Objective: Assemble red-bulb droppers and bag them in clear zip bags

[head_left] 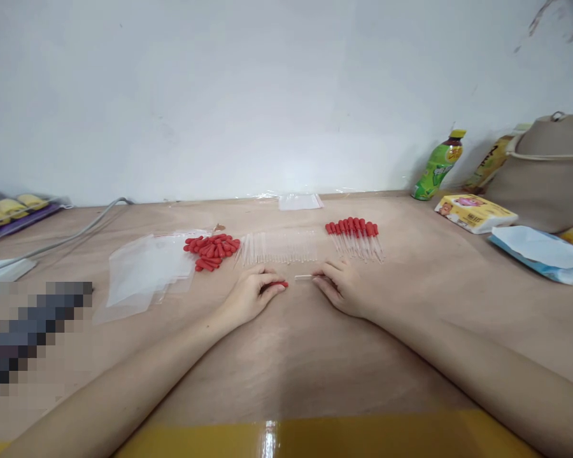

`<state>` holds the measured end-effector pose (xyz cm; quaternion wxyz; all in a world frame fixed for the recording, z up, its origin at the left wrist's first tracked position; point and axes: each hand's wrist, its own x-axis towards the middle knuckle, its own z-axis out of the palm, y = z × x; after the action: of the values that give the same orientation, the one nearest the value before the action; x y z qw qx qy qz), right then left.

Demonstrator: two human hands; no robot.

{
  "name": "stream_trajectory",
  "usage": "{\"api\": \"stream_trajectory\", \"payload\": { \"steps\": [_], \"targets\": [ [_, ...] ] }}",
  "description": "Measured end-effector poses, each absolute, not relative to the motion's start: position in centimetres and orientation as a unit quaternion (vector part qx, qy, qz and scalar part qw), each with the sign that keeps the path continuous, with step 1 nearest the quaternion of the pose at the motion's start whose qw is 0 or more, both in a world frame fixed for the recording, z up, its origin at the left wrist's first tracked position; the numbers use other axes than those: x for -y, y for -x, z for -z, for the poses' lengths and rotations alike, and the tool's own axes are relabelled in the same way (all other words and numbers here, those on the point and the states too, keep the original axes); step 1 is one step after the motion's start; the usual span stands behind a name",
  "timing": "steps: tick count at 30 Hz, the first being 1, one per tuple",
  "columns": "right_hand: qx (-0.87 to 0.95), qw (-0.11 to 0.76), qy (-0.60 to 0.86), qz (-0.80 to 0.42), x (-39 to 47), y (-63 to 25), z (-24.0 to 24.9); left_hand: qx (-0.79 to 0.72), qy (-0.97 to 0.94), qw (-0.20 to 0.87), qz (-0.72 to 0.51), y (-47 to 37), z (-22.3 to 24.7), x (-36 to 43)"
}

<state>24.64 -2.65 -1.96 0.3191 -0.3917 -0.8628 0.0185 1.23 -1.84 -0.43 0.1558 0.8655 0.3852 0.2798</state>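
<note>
Clock directions taken from the gap between the two hands. Left hand at 9 o'clock: fingers pinched narrow on a red bulb, one end poking out toward 3. Right hand at 3 o'clock: fingers closed on a clear tube, free end pointing to 9. Bulb and tube near each other, apart. Both hands low over the bench; contact with it can't be told.

Pile of red bulbs at 10, loose heap. Row of clear tubes at 12, side by side, just beyond the hands. Red-topped droppers at 2, lined up, bulbs at the far end, tips toward 6. Clear plastic bags at 9, overlapping, flat, next to the pile. Small clear bag at 12, by the wall.

Farther out: green bottle at 2, upright, yellow cap; yellow tissue pack between 2 and 3; blue-and-white pack at 3. Grey cable toward 10. Dark object at 9, pixelated, unreadable. Yellow strip at 6.
</note>
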Motion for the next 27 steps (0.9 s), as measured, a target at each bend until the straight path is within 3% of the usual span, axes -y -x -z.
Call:
{"api": "stream_trajectory", "payload": {
  "steps": [13, 27],
  "targets": [
    [0.864, 0.331, 0.370, -0.081, 3.1, -23.9, 1.7, -0.396, -0.802, 0.285, -0.344, -1.9, 1.1, 2.6],
    [0.864, 0.356, 0.349, -0.071, 3.1, -23.8, 1.7, -0.390, -0.809, 0.278, -0.342, -1.7, 1.4, 2.4]
  ]
}}
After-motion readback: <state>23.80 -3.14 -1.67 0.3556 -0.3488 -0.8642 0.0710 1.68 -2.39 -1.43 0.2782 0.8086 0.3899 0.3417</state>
